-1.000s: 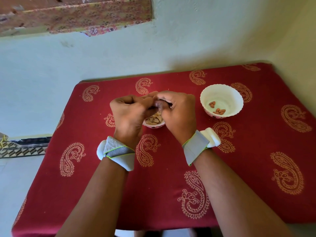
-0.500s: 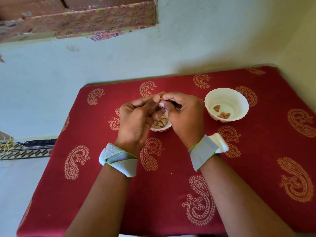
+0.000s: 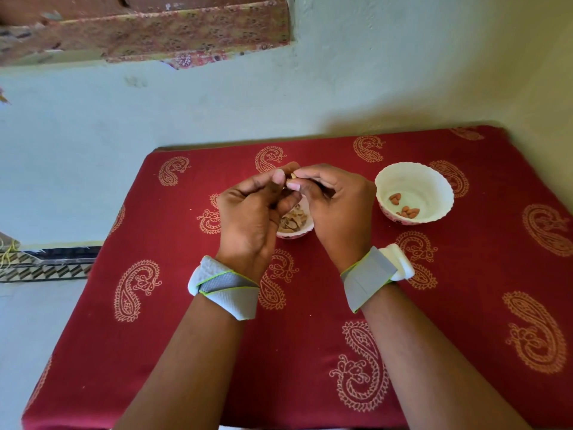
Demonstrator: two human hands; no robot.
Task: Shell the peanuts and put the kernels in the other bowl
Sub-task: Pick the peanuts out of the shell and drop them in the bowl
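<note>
1. Since a second ago both hands have lifted off the shell bowl [image 3: 294, 226]; peanut [image 3: 291, 178] now pinched at the fingertips above it, so cracking is under way.
2. Left hand [image 3: 251, 218]: curled, thumb and forefinger on the peanut.
3. Right hand [image 3: 335, 206]: curled, pinching the same peanut; possibly already split, too small to tell.
4. Kernel bowl [image 3: 440, 181] holds a few kernels [image 3: 407, 211], right of the hands on the bench [image 3: 465, 305].

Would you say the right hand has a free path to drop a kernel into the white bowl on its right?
Probably yes: the right hand sits just left of the white bowl, nothing lies between them, and the bowl is open-topped with a few kernels inside.
</note>
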